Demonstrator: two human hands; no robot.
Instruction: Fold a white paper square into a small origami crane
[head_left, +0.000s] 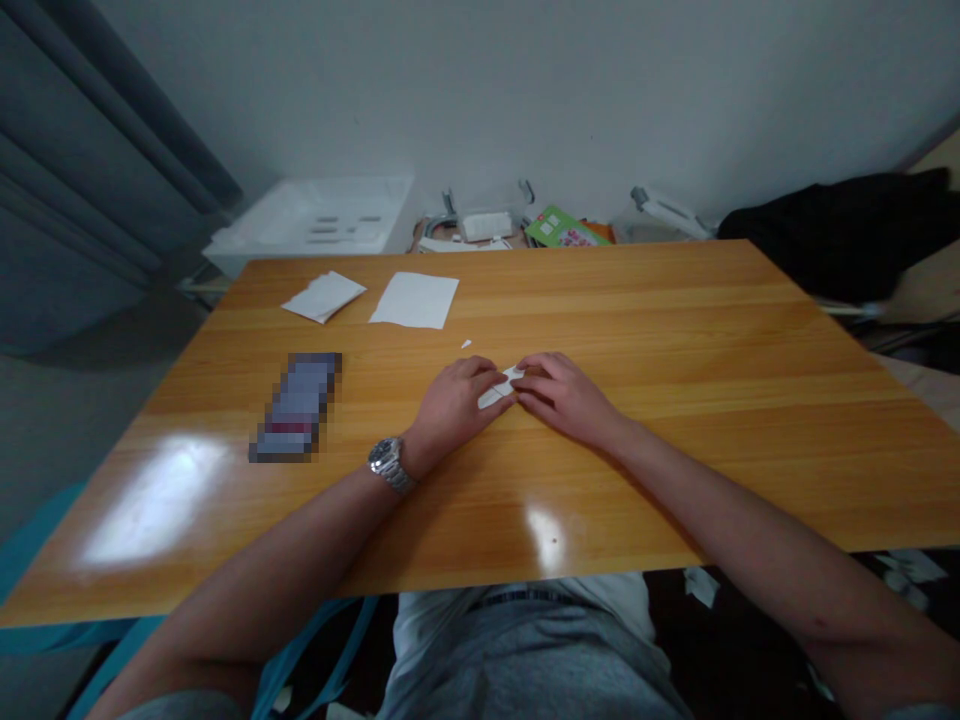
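A small folded piece of white paper point(495, 392) lies on the wooden table between my two hands. My left hand point(459, 402), with a metal watch point(388, 462) on its wrist, presses the paper from the left with its fingers curled over it. From the right, my right hand point(559, 393) pinches the paper's other end with thumb and fingers. The fingers hide parts of the paper. Just beyond my left hand lies a tiny white scrap point(466, 344).
Toward the table's point(675, 330) far left are a square white sheet point(415, 300) and a stack of white paper point(324, 297). A pixelated phone-like device point(298, 405) lies at left. Behind stand a white bin point(315, 215) and a green booklet point(562, 228); dark cloth point(832, 235) lies at right.
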